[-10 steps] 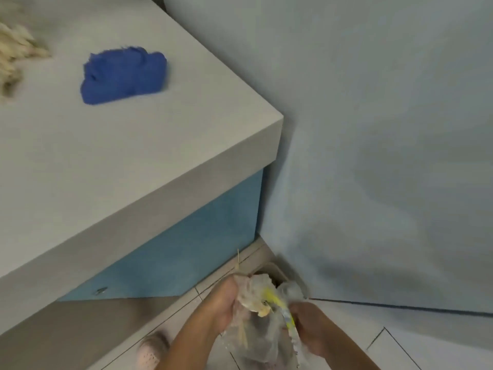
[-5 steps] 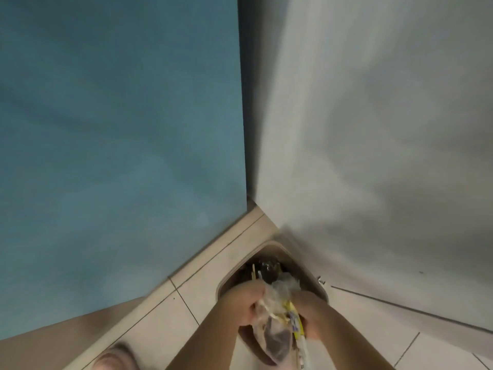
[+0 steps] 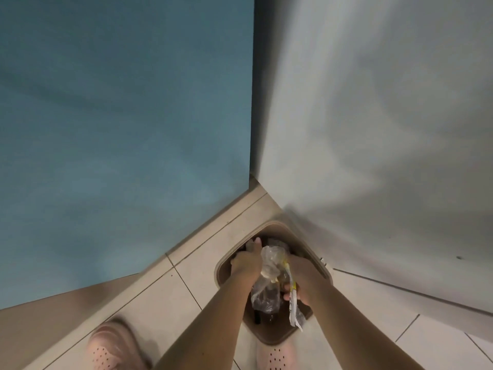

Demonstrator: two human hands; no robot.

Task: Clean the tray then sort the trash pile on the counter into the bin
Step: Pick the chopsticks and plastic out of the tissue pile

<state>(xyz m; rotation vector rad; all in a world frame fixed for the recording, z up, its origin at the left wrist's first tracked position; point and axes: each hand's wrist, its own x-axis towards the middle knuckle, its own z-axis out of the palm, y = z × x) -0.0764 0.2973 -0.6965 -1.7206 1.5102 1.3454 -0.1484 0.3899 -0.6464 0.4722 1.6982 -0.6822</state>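
A tan bin stands on the floor tiles in the corner between the blue cabinet side and the pale wall. Both my hands are over its opening. My left hand has its fingers spread and presses against the side of a crumpled clear plastic bag of trash. My right hand grips the same bundle together with a white and yellow wrapper strip that hangs down. The bag's lower part dangles inside the bin. Dark trash lies in the bin's bottom.
The blue cabinet side fills the left; a pale grey wall fills the right. Beige floor tiles surround the bin. My two pink perforated shoes stand at the bottom, one touching the bin's near edge.
The view dropped from the countertop with the blue cloth to the floor corner. Both hands lowered the plastic bundle to the bin's opening, and my left hand's fingers have spread.
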